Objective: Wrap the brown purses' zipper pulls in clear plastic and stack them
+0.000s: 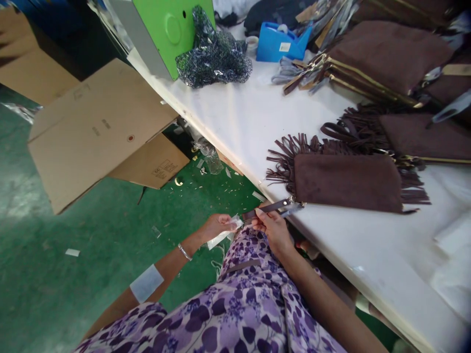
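At my white table [368, 260], a brown fringed pouch [348, 181] lies by the near edge, with more brown bags [390, 56] heaped farther in. Leftward along that edge stands a green box [167, 37]; crumpled dark plastic [219, 61] lies beside it, then a blue tape dispenser [274, 45].

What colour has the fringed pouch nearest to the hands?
The pouch is dark brown; the head view shows it clearly.

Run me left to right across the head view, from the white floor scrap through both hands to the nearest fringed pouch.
White scrap, pale forearm patch, silver bracelet, left hand, right hand, fringed brown pouch.
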The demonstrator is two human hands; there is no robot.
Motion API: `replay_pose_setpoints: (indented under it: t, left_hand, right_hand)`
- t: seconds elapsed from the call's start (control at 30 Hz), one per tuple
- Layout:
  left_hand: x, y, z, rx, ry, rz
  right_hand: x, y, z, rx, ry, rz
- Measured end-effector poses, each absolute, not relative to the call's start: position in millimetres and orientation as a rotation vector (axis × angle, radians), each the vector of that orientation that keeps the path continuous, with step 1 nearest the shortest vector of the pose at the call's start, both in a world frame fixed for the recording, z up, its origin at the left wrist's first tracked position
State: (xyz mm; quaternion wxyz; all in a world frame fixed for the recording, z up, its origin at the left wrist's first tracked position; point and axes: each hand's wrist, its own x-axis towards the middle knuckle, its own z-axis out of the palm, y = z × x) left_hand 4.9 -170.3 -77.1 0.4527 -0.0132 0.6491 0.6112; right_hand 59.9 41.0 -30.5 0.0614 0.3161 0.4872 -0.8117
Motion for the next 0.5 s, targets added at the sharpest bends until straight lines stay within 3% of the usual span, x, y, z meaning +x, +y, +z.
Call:
replay_pose_setpoints:
  t: [0.5]
  left_hand:
    - [4.7, -152.4, -61.5, 0.010, 1.555, 1.501]
  right_hand:
    - [59.4, 37.1, -30.7, 0.995, 1.465, -2.443]
